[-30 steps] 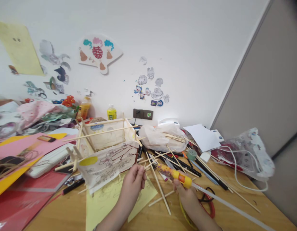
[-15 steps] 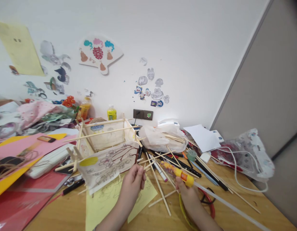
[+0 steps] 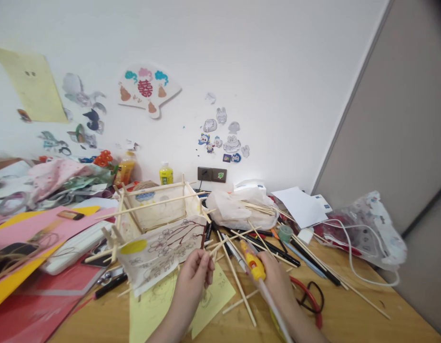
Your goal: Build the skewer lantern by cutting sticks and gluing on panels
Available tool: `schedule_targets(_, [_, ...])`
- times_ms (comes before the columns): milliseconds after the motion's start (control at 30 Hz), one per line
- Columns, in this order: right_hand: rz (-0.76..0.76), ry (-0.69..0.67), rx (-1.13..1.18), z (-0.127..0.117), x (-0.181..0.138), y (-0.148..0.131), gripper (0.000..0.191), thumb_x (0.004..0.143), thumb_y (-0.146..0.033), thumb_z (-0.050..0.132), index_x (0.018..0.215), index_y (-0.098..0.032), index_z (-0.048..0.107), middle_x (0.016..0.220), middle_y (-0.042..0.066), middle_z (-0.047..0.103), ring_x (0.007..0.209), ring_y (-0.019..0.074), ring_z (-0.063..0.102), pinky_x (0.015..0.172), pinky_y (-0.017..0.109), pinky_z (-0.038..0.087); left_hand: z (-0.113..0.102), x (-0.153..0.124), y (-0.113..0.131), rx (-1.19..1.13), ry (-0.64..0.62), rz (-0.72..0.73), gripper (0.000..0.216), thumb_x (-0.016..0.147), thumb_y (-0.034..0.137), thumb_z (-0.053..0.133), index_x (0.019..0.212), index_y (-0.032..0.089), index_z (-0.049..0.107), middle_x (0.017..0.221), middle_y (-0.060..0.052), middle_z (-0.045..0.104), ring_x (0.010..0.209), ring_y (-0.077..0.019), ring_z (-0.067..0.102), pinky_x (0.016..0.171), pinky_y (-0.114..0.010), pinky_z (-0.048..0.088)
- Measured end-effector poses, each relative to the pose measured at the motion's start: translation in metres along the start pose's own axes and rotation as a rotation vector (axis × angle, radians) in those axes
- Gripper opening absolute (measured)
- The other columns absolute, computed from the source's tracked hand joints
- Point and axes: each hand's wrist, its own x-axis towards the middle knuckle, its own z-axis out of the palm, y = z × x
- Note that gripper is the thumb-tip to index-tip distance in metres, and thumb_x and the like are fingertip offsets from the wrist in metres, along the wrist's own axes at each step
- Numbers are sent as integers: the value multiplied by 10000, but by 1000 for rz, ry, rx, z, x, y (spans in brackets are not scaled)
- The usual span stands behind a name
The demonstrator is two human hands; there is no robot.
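My left hand (image 3: 196, 272) is closed in a pinch at the lower right corner of a white paper sheet (image 3: 163, 250) with drawn branches, blossoms and a yellow patch. The sheet hangs from the front of a frame of wooden sticks (image 3: 154, 207), tilted toward me. My right hand (image 3: 275, 276) is wrapped round a yellow hot glue gun (image 3: 254, 263), its front end pointing away from me. A long translucent glue stick (image 3: 275, 307) runs out of its back. Under the sheet and my left hand lies a yellow drawn paper (image 3: 215, 305).
Loose wooden sticks (image 3: 240, 283) and black pens (image 3: 277, 250) lie between and beyond my hands. A plastic bag (image 3: 227, 209) with sticks stands behind. At left are coloured sheets (image 3: 37, 224) and a white case (image 3: 73, 247); at right, a white cable (image 3: 352, 271) and red ring (image 3: 313, 300).
My right hand has turned the glue gun and brought it a little left, so the glue stick now points down toward me instead of right. My left hand stays at the sheet's corner.
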Motion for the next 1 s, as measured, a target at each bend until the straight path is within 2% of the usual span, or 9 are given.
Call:
schedule_targets(167, [-55, -98, -137, 5, -4, -10, 210, 760, -81, 452, 835, -188, 616, 871, 69, 624, 818, 207, 589, 705, 270, 401, -17, -12, 3, -7, 4, 3, 489, 691, 660, 565, 626, 181, 490, 503, 52, 465, 414, -80, 432, 422, -212, 351])
schedule_targets(333, [-99, -171, -103, 4, -3, -17, 365, 660, -43, 508, 953, -211, 646, 968, 79, 589, 940, 231, 547, 798, 289, 400, -34, -29, 12, 105, 1, 36, 501, 714, 685, 515, 645, 189, 495, 513, 44, 457, 418, -88, 417, 418, -214, 333])
schedule_targets(400, [-128, -211, -82, 5, -2, -18, 382, 650, -63, 529, 974, -228, 646, 998, 73, 586, 963, 240, 531, 814, 306, 395, -43, -34, 23, 237, 0, 120, 452, 784, 628, 467, 660, 196, 514, 508, 35, 458, 436, -102, 430, 438, -220, 345])
schedule_targets(533, [-150, -266, -48, 6, 3, -18, 400, 623, -68, 530, 963, -240, 647, 996, 56, 602, 969, 237, 524, 820, 312, 395, -61, -34, 59, 648, 10, 405, 322, 848, 478, 449, 704, 216, 569, 585, -9, 549, 545, -146, 514, 534, -245, 412])
schedule_targets(600, [-126, -287, -27, 5, 9, -18, 417, 604, -49, 515, 956, -227, 650, 975, 52, 617, 960, 228, 532, 821, 303, 402, -69, -27, 81, 831, -28, 535, 278, 860, 439, 439, 751, 224, 579, 683, -33, 606, 630, -166, 561, 590, -254, 438])
schedule_targets(667, [-95, -294, -19, 1, 19, -22, 422, 618, -45, 502, 976, -210, 652, 959, 58, 633, 952, 227, 539, 835, 307, 404, -75, -17, 100, 988, -74, 656, 271, 887, 400, 404, 760, 222, 565, 688, -28, 612, 630, -163, 567, 591, -252, 435])
schedule_targets(800, [-87, -242, 28, -12, 45, -44, 379, 685, -88, 510, 1032, -143, 652, 1029, 119, 643, 993, 255, 547, 886, 353, 397, -81, 5, 123, 1318, -161, 863, 247, 916, 249, 340, 790, 186, 542, 737, -37, 605, 676, -163, 552, 609, -257, 421])
schedule_targets(933, [-117, -205, 338, -21, 76, -71, 387, 722, -77, 489, 1076, -116, 640, 1074, 125, 660, 988, 231, 588, 889, 342, 423, -79, 20, 129, 1469, -273, 889, 222, 897, 141, 327, 825, 171, 535, 809, -38, 589, 711, -151, 527, 642, -251, 416])
schedule_targets(1000, [-113, -204, 401, -22, 89, -82, 385, 769, -109, 477, 1129, -114, 614, 1107, 123, 658, 995, 210, 604, 901, 332, 430, -75, 24, 130, 1517, -301, 883, 214, 889, 109, 333, 840, 164, 534, 816, -35, 586, 715, -149, 521, 645, -246, 410])
